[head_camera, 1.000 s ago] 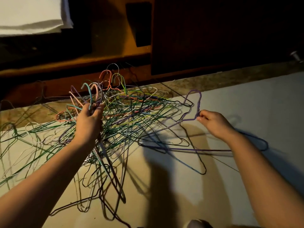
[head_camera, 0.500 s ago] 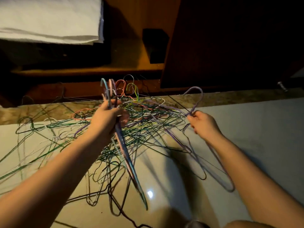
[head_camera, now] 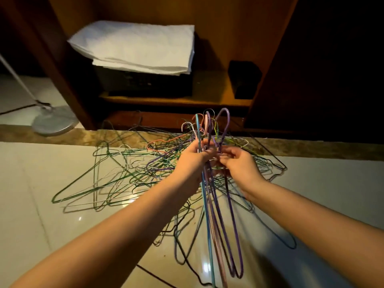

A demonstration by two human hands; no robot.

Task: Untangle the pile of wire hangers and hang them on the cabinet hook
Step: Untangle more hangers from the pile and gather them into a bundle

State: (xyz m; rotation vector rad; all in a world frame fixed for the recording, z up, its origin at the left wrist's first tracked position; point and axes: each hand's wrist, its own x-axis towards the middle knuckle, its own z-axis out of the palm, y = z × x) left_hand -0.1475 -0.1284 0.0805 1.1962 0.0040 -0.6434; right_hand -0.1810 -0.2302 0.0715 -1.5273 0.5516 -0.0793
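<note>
Left hand [head_camera: 193, 161] grips a bunch of hangers [head_camera: 212, 215] by the necks, long axis 12 to 6 o'clock; right hand [head_camera: 241, 165], just beside at 3 o'clock, pinches a purple hanger [head_camera: 226, 119]; pile [head_camera: 116, 169] lies on floor [head_camera: 41, 204] at 9 o'clock.

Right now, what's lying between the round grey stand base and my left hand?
Head view: tangled wire hangers, mostly green and white, sprawl on the floor between the stand base and your left hand.
</note>
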